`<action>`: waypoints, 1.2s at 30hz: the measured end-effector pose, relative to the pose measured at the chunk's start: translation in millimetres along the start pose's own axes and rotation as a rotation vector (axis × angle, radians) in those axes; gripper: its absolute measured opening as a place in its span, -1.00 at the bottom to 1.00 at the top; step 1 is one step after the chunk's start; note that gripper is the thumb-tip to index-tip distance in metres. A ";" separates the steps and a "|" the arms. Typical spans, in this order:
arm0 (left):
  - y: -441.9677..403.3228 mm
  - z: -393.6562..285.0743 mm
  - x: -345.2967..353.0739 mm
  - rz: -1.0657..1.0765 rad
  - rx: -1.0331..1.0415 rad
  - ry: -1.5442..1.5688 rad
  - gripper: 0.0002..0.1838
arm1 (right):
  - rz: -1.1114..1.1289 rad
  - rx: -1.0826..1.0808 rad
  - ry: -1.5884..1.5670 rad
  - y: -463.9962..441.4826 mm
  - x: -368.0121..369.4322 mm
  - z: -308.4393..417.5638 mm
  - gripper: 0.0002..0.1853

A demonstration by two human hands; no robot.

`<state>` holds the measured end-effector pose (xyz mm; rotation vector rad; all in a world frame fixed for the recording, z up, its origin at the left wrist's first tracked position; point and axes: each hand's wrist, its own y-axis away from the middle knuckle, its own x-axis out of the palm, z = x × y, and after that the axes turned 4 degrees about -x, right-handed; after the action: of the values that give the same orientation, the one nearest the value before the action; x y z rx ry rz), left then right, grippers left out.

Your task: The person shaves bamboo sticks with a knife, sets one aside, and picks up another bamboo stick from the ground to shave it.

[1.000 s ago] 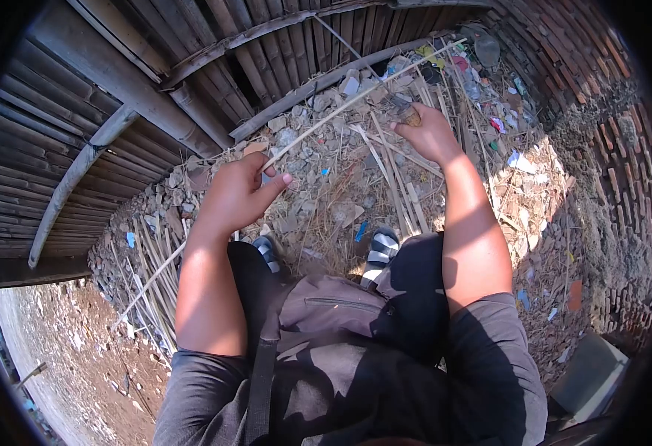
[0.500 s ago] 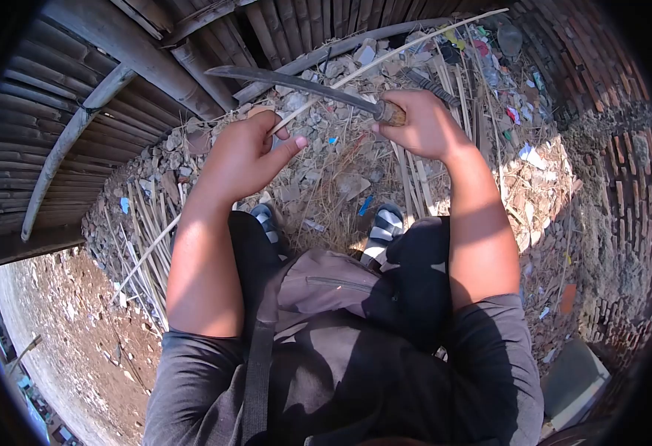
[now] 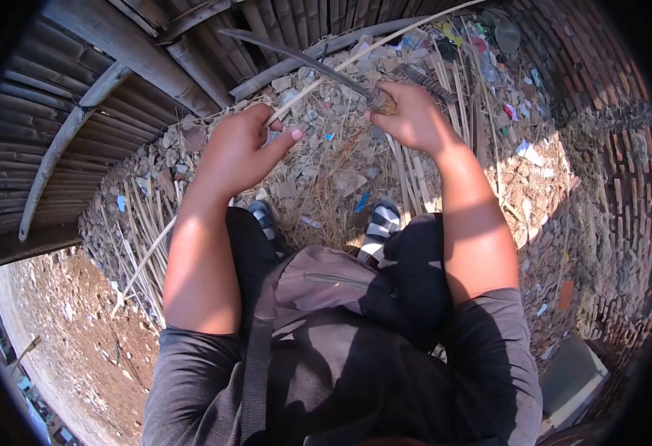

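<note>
Fingers of my left hand (image 3: 242, 152) close round a long, pale bamboo strip (image 3: 355, 56), with the thumb stretched out. The strip runs up and right from that hand toward the top of the view, and a lower stretch shows beyond my left forearm. My right hand (image 3: 416, 117) grips the wooden handle of a machete (image 3: 307, 61). Its long dark blade slants up and left and crosses the strip between my hands. Whether the edge touches the strip, I cannot tell.
Rubble and straw (image 3: 333, 171) cover the ground round my sandalled feet (image 3: 380, 227). Bamboo strips lie at left (image 3: 144, 249) and right (image 3: 411, 178). A bamboo wall (image 3: 51, 89) stands left, a brick wall (image 3: 623, 208) right. A shoulder bag (image 3: 326, 279) rests on my lap.
The machete blade has swung upward, its tip now higher and slightly right. My right hand has shifted a little left and up. My left hand has hardly moved, still on the strip.
</note>
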<state>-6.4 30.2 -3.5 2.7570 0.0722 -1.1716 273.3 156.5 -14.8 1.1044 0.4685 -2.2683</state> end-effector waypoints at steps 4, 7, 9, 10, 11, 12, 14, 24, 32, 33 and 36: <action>2.1 -3.1 -1.5 0.026 0.040 -0.091 -0.50 | 0.145 -0.003 0.137 -3.3 -6.2 21.6 -0.35; 4.3 -2.3 -1.4 0.022 0.075 -0.039 -0.45 | -0.033 0.029 0.014 3.4 -8.3 -31.6 -0.35; 3.6 0.4 -1.7 0.020 0.100 -0.029 -0.50 | -0.097 0.191 -0.159 2.1 -17.2 -57.5 -0.36; 4.0 -1.3 -2.0 0.029 0.089 -0.049 -0.50 | -0.129 0.239 -0.138 4.8 -20.2 -61.4 -0.36; 4.6 -4.6 -2.7 0.038 0.077 -0.069 -0.51 | -0.160 0.287 -0.117 8.2 -22.6 -64.5 -0.35; 4.9 -7.3 -3.7 0.048 0.065 -0.090 -0.51 | -0.163 0.300 -0.103 9.3 -24.1 -62.6 -0.36; 3.7 -10.6 -6.1 0.055 0.044 -0.109 -0.51 | -0.138 0.291 -0.083 9.1 -25.7 -56.8 -0.37; 1.7 2.9 2.5 0.004 0.082 0.033 -0.48 | -0.001 -0.087 0.146 3.1 -8.2 -4.8 -0.26; 1.1 3.4 -2.5 -0.013 0.109 -0.036 -0.53 | -0.174 0.293 -0.117 12.2 -31.9 -55.2 -0.24; 1.6 -0.3 -3.5 -0.004 0.096 -0.079 -0.55 | -0.164 0.210 -0.132 11.0 -26.5 -53.0 -0.27; 1.2 -6.9 -4.5 0.030 0.016 -0.031 -0.55 | -0.119 -0.011 -0.007 3.8 -6.1 -27.0 -0.39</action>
<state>-4.5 30.2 4.7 2.7428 0.0177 -1.2115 294.9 170.0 -26.4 1.0889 0.5562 -2.3685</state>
